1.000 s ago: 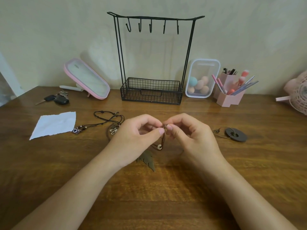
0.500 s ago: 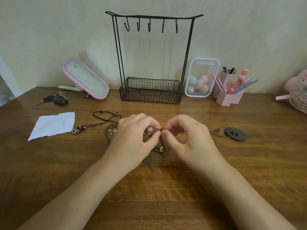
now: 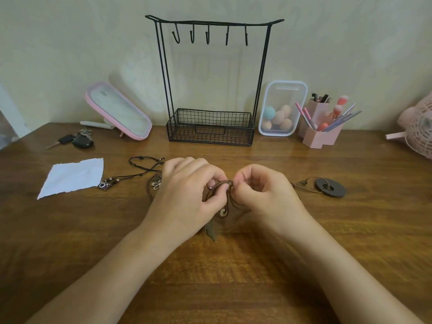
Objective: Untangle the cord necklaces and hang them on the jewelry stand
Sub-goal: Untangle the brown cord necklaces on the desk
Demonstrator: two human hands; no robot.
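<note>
Left hand (image 3: 184, 195), right hand (image 3: 266, 195) pinching cord (image 3: 225, 182) mid-table, stand (image 3: 210, 136) well behind

Tangled brown cord necklaces (image 3: 224, 182) in front of upright black wire jewelry stand (image 3: 210, 138), well apart.

The left hand (image 3: 184, 195) and right hand (image 3: 266, 197) are bare, forearms (image 3: 112, 272) uncovered.
</note>
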